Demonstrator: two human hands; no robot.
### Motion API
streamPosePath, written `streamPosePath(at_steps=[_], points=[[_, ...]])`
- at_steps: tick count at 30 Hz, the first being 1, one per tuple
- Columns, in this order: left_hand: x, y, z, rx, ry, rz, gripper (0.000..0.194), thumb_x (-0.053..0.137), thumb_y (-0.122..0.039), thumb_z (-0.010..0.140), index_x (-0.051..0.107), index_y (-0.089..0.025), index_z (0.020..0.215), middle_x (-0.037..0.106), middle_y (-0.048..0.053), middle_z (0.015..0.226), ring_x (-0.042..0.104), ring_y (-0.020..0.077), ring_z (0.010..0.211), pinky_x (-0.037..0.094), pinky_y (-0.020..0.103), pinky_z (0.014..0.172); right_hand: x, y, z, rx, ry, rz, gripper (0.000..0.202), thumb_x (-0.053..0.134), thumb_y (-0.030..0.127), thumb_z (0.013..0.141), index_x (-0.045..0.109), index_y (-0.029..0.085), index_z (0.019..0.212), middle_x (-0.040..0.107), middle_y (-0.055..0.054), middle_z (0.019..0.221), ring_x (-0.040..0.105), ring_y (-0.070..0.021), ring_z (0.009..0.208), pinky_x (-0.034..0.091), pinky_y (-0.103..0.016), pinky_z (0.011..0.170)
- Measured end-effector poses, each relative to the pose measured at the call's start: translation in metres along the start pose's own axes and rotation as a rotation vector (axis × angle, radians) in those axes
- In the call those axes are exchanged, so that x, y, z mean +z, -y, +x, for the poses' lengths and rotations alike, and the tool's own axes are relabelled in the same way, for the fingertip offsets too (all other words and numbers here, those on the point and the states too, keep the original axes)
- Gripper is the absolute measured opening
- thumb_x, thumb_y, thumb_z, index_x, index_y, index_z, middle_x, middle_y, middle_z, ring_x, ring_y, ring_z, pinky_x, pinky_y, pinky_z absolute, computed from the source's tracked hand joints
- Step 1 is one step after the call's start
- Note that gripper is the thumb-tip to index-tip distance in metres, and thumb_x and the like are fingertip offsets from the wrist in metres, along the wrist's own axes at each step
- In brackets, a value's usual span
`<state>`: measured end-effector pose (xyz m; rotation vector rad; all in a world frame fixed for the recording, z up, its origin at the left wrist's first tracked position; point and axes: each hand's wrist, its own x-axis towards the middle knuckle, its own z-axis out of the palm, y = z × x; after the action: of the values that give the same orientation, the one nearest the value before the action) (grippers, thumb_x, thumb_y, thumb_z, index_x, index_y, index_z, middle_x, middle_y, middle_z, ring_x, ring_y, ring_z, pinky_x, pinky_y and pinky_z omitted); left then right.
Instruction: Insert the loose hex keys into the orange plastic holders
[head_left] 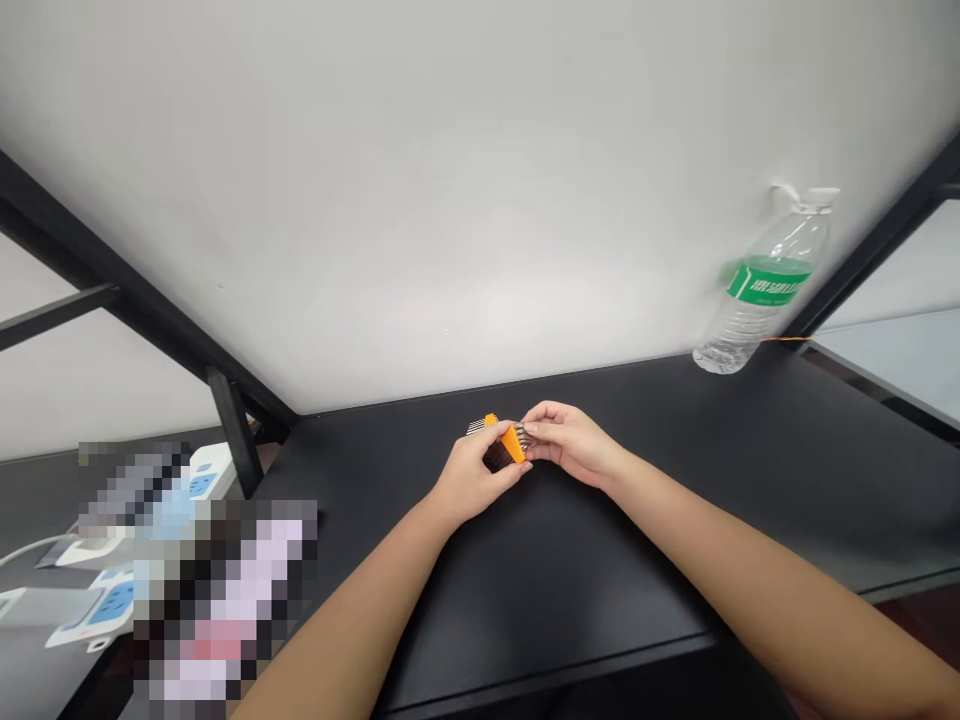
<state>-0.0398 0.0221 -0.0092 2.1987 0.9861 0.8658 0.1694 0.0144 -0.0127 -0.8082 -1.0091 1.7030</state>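
Note:
Just above the black tabletop, my left hand (478,475) grips a small orange holder (514,445) between thumb and fingers. Several slim silver metal rods (524,436) stick out of the holder's right side, and more show at its far left end. My right hand (568,442) is closed around the rods on the right, thumb and fingertips pinched together there. Its fingers partly cover the rod ends, so I cannot tell how many it grips. The left palm hides the near part of the holder.
A clear plastic bottle (765,285) with a green label stands at the back right against the white wall (450,200). Black metal frame bars (150,290) rise at both sides. At the left lie white power strips (112,600) and blurred-out items (240,600).

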Motion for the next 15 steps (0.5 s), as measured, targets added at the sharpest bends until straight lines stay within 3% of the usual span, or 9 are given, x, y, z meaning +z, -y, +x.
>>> streamPosePath(at_steps=[6,12,15], points=[[0.001,-0.001,0.000,-0.028,0.067,0.061,0.047,0.077,-0.030,0.081,0.064,-0.026,0.126,0.074,0.005,0.116,0.070,0.0246,0.101,0.056,0.041,0.093,-0.007,0.003,0.002,-0.010,0.006,-0.314,0.030,0.085,0.038,0.079,0.063,0.017,0.084,0.072,-0.003,0.077,0.070,-0.0169,0.071,0.058,-0.034,0.073],[-0.001,-0.002,0.001,-0.091,0.136,0.168,0.032,0.071,-0.037,0.087,0.070,-0.025,0.116,0.075,0.005,0.110,0.069,0.0262,0.099,0.054,0.043,0.092,-0.016,0.005,0.005,-0.120,-0.040,-0.607,0.011,0.071,0.026,0.085,0.063,0.021,0.089,0.069,0.001,0.080,0.067,-0.0159,0.077,0.054,-0.032,0.076],[-0.002,-0.002,0.003,-0.117,0.148,0.139,0.042,0.074,-0.039,0.085,0.068,-0.025,0.124,0.074,0.005,0.117,0.068,0.0262,0.104,0.052,0.042,0.095,-0.020,0.007,0.002,-0.165,-0.040,-0.828,0.008,0.065,0.023,0.087,0.065,0.023,0.095,0.071,0.002,0.083,0.067,-0.0159,0.077,0.051,-0.031,0.075]])
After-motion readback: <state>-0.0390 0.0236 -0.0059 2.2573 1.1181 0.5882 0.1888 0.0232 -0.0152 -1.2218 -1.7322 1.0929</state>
